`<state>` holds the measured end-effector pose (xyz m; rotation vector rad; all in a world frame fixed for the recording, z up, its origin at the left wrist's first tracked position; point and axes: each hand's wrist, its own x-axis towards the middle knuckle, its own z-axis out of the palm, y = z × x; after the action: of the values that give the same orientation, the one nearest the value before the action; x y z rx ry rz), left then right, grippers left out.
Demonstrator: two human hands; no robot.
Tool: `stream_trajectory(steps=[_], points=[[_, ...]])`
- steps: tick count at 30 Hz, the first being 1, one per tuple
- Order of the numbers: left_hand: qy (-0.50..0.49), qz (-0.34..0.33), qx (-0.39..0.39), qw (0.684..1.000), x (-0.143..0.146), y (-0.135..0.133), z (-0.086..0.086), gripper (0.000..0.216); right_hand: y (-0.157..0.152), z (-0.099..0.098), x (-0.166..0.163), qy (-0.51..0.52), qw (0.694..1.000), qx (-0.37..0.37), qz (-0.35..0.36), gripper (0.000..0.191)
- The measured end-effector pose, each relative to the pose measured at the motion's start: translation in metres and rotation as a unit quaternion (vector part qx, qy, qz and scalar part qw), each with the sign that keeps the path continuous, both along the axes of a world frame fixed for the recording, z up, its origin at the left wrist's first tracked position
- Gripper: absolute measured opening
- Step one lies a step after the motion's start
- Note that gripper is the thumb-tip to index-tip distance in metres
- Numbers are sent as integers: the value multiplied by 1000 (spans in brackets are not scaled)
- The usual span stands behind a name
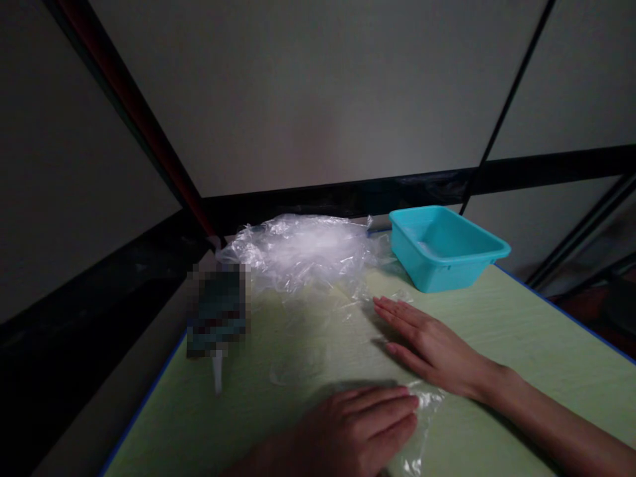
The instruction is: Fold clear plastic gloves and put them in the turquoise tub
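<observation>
My left hand (355, 424) lies flat near the table's front edge, fingers stretched out and pointing right, pressing on a thin clear plastic sheet (303, 358) spread over the green table (521, 344). My right hand (427, 344) lies flat too, fingers together and pointing left, resting on the same sheet. A crumpled bit of the plastic shows between the two hands. Neither hand grips anything.
A heap of crumpled clear plastic bags (303, 252) sits at the far end of the table. A turquoise plastic tub (447, 255) stands at the far right. A blurred-out dark object (218, 311) stands at the left edge. Dark rails and pale walls surround the table.
</observation>
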<state>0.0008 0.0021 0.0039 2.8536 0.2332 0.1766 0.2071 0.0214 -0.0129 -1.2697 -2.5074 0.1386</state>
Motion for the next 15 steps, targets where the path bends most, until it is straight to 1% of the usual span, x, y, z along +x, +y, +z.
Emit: stream_trajectory(steps=[3,6,10,15], points=[[20,-38,9,999,3,3,2,37,-1,-3,-2,-11,999,-21,33,54],[23,-52,15,998,2,4,2,34,0,-6,-1,-20,998,-27,46,59],[37,-54,42,997,0,1,-1,33,4,-11,7,-19,999,-15,33,64],[44,-50,89,994,-4,-1,-7,33,10,-15,22,-13,1000,3,8,64]])
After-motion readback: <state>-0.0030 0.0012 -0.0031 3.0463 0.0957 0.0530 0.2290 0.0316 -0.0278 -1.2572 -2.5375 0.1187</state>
